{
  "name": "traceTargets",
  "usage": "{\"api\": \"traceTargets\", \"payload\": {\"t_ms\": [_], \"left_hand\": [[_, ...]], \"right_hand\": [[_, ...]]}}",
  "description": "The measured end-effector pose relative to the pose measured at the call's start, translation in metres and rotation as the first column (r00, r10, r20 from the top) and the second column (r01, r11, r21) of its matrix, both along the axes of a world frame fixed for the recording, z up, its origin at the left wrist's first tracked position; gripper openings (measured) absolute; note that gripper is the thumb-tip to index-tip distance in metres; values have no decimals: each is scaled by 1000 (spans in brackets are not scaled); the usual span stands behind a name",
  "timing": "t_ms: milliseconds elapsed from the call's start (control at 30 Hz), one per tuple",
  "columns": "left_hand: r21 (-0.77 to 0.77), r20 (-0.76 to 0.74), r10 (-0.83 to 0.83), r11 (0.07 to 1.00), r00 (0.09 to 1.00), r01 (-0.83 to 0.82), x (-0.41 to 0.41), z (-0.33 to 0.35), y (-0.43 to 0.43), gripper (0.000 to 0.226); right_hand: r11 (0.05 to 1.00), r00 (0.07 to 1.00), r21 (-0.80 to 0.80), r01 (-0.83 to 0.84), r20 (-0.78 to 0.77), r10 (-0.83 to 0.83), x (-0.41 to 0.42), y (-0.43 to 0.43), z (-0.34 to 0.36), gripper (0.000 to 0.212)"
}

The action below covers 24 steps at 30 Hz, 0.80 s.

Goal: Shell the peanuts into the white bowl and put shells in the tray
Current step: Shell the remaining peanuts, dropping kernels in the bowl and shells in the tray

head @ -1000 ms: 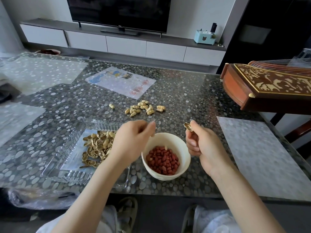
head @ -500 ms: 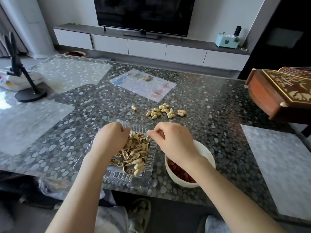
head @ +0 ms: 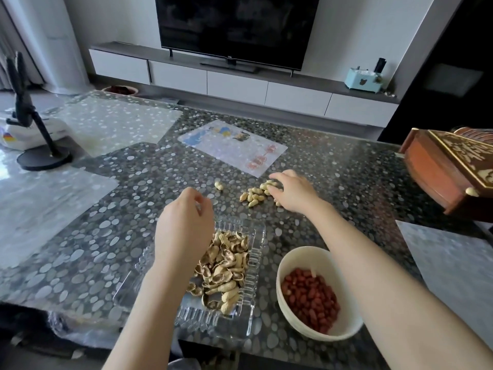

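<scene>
Head view. Right hand [head: 290, 192] reaches over the unshelled peanuts [head: 253, 196] on the table [head: 346, 182], fingers curled down onto the pile; cannot tell whether one is pinched. Left hand [head: 184, 225] hovers above the far end of the tray [head: 257, 252], fingers loosely curled, nothing seen in them. Shells [head: 226, 263] heaped in tray; kernels [head: 309, 295] in white bowl [head: 301, 251].

Risks: tray and bowl both sit near the table's front edge, under the forearms, so a dragged arm could shove either off. A hasty grab may scatter the pile.
</scene>
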<state>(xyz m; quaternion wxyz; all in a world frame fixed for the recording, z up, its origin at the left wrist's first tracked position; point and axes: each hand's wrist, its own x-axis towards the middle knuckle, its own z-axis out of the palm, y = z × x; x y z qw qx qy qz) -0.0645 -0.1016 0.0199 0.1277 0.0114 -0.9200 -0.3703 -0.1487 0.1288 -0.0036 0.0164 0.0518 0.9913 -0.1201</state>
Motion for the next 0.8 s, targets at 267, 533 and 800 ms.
{"api": "traceTargets", "payload": {"t_ms": [267,533,800], "left_hand": [[20,-29,-56,998,998,57,-8,2,13,17],[14,-12,-109,994,994,109,0,3,19,17],[149,78,-277,953,958,264,16,7,34,29]], "right_hand": [[998,997,16,-69,28,68,-14,-1,-12,34],[1000,999,13,-29,-44,29,13,9,-9,20],[831,963,-547,-98,-264,-60,78,-7,27,12]]}}
